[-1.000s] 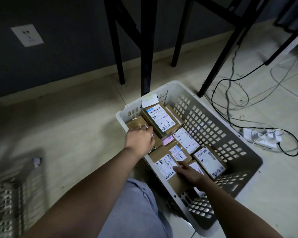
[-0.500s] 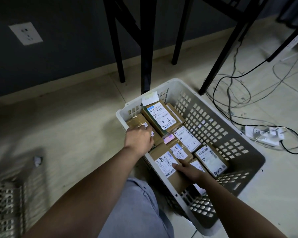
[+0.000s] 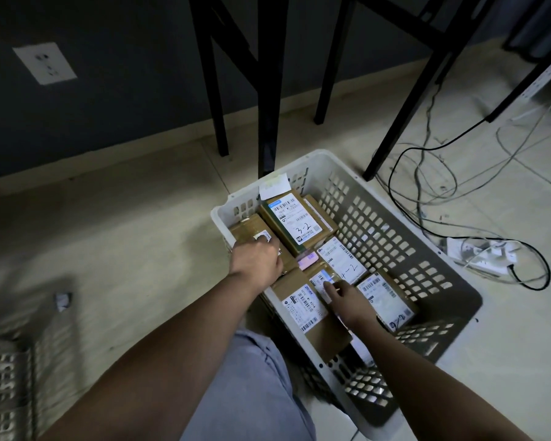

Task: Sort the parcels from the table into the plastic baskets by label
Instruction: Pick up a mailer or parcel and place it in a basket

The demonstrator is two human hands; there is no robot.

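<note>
Nearest the camera, a knee in pale grey cloth [image 3: 248, 386] filled the bottom centre, its lower part cut off by the frame. Both bare forearms reached forward over it into a white plastic basket [image 3: 392, 237] with slotted, lattice-like walls, standing on the tiled floor. At the lower left, a second slatted basket [image 3: 7, 386] was blurred and cropped by the edge.

The right hand [image 3: 347, 300] lay over the brown cardboard parcels in the basket's near half, fingers extended and relaxed, fingertips resting on a small parcel with a white label [image 3: 323, 281]; the hand hid what lay beneath its palm. The left hand [image 3: 256, 261] was curled, knuckles up, over a plain cardboard parcel [image 3: 252, 232] against the basket's left wall; whether the fingers actually gripped it could not be told, since they were tucked out of sight.

Farther in, a flat parcel marked "3-2" [image 3: 295, 222] leaned on others, and one marked "-2" [image 3: 341, 259] sat beside it, its first character unclear. The printed label text was too small to read.

Beyond stood black table legs [image 3: 268, 90], tangled cables [image 3: 442, 173] and a white power strip [image 3: 481, 254] at right, and a dark wall with a socket plate [image 3: 45, 62].
</note>
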